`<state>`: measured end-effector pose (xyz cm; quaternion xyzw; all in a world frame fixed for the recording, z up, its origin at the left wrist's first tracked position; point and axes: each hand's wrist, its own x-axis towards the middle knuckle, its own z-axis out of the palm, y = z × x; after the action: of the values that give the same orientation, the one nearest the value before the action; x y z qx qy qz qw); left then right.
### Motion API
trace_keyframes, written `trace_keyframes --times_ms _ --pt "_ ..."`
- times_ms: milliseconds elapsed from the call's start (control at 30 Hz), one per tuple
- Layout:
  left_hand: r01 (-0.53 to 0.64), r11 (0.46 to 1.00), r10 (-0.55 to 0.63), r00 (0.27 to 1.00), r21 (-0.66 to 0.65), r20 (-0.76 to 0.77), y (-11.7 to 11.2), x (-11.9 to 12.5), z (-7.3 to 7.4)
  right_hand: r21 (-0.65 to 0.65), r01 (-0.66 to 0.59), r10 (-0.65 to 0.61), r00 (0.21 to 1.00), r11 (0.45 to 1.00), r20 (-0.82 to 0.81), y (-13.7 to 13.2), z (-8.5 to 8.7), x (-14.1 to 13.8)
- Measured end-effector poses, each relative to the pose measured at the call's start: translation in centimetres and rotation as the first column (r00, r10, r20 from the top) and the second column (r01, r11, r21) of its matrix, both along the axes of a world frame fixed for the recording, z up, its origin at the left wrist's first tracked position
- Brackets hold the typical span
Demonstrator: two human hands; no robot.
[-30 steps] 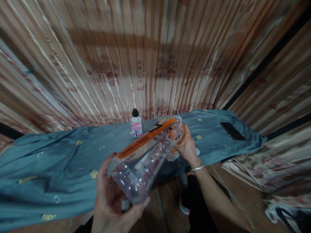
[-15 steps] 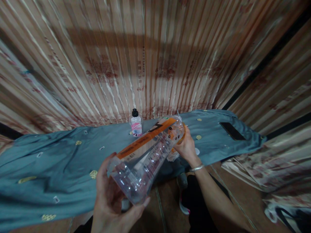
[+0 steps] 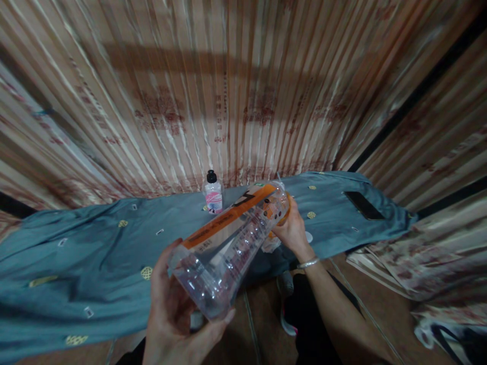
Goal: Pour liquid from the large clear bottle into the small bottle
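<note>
Both hands hold a large clear plastic bottle (image 3: 236, 243) with an orange label strip and dark lettering. It lies tilted in the air, its wide base toward me on the left and its other end up to the right. My left hand (image 3: 178, 309) is wrapped round the base, thumb on the near side. My right hand (image 3: 292, 225) grips the far end, beside an orange part; its fingers are mostly hidden behind the bottle. Beyond the bottle, a small clear bottle (image 3: 213, 195) with a black cap and pink label stands upright.
A blue-green cloth (image 3: 102, 253) with yellow patterns covers the long surface ahead. A dark phone (image 3: 364, 205) lies at its right. Below the right hand are a crumpled clear item (image 3: 271, 244) and a white round piece (image 3: 309, 237). Patterned curtains (image 3: 228, 101) hang behind.
</note>
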<state>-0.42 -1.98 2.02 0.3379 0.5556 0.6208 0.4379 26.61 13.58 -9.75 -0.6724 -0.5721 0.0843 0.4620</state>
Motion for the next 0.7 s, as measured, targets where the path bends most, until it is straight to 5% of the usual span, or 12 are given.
trace_keyframes --times_ms 700 --pt "0.015 1.000 -0.015 1.000 0.001 -0.003 0.0 -0.1 0.3 -0.036 0.010 -0.011 1.000 0.999 -0.014 0.1 0.0 0.1"
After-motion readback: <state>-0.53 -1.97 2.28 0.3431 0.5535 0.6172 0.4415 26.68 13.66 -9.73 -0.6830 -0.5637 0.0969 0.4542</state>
